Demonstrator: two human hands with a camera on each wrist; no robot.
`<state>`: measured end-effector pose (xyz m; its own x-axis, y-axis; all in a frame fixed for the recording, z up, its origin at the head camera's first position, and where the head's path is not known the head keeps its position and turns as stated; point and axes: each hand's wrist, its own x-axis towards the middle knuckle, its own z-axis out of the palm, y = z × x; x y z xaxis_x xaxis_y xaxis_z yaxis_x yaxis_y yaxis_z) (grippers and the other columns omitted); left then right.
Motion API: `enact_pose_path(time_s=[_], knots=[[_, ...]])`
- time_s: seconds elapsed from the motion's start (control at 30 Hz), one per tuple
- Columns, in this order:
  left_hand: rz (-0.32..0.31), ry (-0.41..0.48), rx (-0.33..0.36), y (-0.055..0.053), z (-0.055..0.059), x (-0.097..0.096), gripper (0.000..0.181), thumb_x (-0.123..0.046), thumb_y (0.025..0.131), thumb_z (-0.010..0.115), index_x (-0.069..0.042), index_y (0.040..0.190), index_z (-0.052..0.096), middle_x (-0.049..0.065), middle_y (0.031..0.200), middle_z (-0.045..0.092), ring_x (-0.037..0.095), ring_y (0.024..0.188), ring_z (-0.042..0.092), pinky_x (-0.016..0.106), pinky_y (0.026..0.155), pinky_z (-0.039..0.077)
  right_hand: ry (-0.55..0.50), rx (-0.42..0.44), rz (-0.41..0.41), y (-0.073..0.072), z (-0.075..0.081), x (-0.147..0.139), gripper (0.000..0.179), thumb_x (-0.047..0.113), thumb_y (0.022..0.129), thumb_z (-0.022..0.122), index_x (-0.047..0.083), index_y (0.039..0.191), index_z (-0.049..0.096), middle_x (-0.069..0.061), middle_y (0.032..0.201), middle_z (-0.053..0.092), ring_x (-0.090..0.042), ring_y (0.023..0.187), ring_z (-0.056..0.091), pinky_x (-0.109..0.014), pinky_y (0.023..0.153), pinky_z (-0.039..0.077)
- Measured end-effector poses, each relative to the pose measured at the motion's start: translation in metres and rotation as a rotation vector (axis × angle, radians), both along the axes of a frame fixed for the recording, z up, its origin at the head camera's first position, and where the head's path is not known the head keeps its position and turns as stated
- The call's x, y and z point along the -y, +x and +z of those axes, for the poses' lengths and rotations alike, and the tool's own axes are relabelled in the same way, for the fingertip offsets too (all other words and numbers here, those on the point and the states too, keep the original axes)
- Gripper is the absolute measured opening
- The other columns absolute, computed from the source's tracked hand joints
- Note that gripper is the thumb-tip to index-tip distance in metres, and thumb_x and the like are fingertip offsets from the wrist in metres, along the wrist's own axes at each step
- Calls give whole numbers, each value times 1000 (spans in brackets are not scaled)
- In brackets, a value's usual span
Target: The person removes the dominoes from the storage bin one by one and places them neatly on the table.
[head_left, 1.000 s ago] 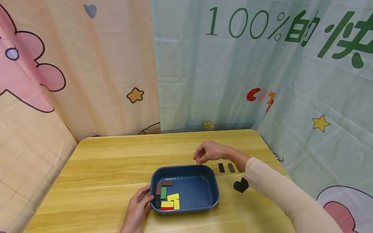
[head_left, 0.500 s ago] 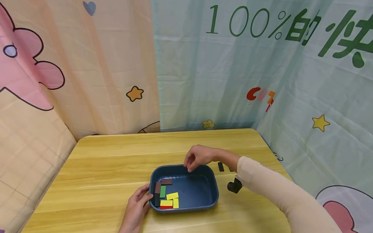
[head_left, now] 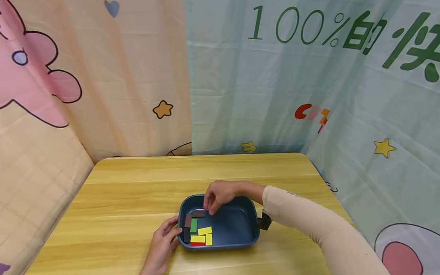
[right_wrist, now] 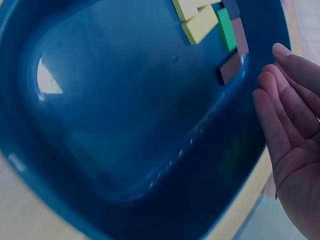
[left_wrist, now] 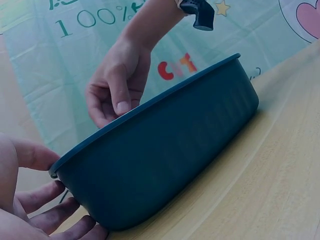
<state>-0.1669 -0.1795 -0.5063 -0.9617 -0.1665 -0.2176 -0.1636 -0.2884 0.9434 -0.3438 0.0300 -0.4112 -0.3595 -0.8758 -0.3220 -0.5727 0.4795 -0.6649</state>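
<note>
A dark blue plastic tub (head_left: 235, 228) stands on the table, with small flat blocks along its left side. My left hand (head_left: 161, 240) grips the tub's left rim; in the left wrist view its thumb lies on the rim and its fingers press the outer wall. Above the far part of the tub hovers my right hand (head_left: 219, 193), near a brown block (head_left: 198, 214). In the right wrist view, the right fingers (right_wrist: 287, 100) are loosely bent with nothing seen between them. Close by lie a green block (head_left: 194, 225), several yellow blocks (head_left: 205, 230), a red one (head_left: 197, 244) and dark ones.
The wooden table (head_left: 127, 197) reaches back to printed curtains (head_left: 222, 93) behind and at both sides. A black device (head_left: 264, 221) hangs under the right wrist beside the tub's right rim.
My right hand has moved left and nearer, from the far rim to above the tub's far-left part. Its arm now hides the dark blocks on the table. The left hand keeps its grip.
</note>
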Motion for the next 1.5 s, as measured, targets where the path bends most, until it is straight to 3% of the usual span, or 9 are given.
enact_pose_path(time_s=[0.3,0.63,0.93,1.1,1.33,1.5], knots=[[7,-9,-10,2,2,4,44,1,100,56,11,143,49,28,150,45,29,118,58,34,89,55,91,-7,125,3,-16,30,19,8,90,81,4,109,79,6,88,75,-2,82,68,-18,79,54],[-13,-4,-27,-1,2,5,45,0,102,55,10,145,47,27,151,43,25,117,59,33,88,55,123,-23,196,7,-34,43,20,9,87,84,6,107,80,8,86,75,2,81,67,-17,76,54],[-17,4,-27,-1,3,4,45,1,101,56,10,144,47,26,151,45,27,118,58,33,89,54,148,-228,252,12,-46,44,21,21,81,91,14,98,80,19,80,67,6,75,62,-12,70,50],[-11,6,-24,0,3,4,44,2,101,55,10,144,47,26,150,45,26,117,59,32,89,54,164,-272,280,18,-48,46,18,21,81,91,16,94,79,19,79,66,4,73,60,-12,69,49],[-6,16,-28,-1,1,2,45,2,100,57,11,142,47,26,149,45,26,115,60,32,88,55,174,-218,256,18,-51,46,18,15,83,89,14,93,74,13,80,64,0,73,59,-14,68,48],[-11,21,-27,-1,-1,1,45,2,100,56,11,143,47,26,150,45,26,117,59,32,88,55,171,-132,258,13,-52,41,19,10,86,85,12,93,68,8,79,60,-4,70,54,-16,67,47]])
